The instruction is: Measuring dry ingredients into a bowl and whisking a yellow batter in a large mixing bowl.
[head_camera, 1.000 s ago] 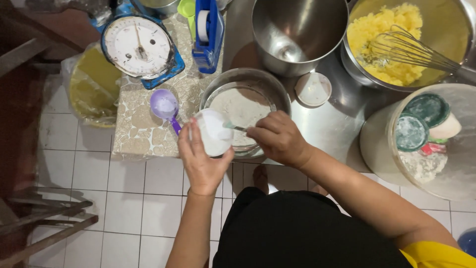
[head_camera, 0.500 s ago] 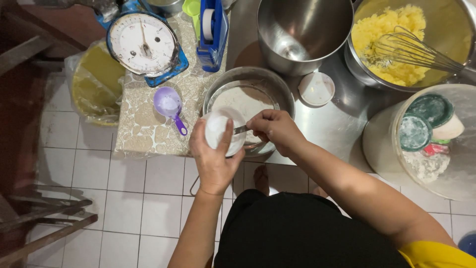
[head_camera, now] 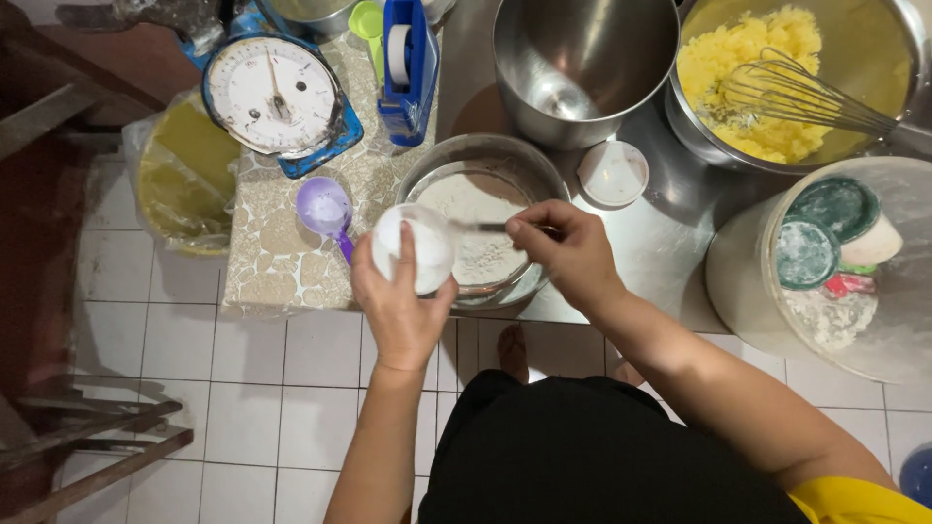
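Left hand (head_camera: 403, 311) gripped a white tub (head_camera: 415, 247), tilted over the flour bowl (head_camera: 482, 228) so spills landed inside; right hand (head_camera: 568, 254) pinched a spoon (head_camera: 481, 226) at its mouth.

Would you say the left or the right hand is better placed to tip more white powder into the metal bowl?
Left, probably. The left hand grips the small white container right at the rim of the metal bowl, while the right hand holds a spoon over it.

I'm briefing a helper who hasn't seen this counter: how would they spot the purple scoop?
Start at the round white dial scale on its blue base. Just below it, beside the left hand, lies the purple scoop, the only purple thing there.
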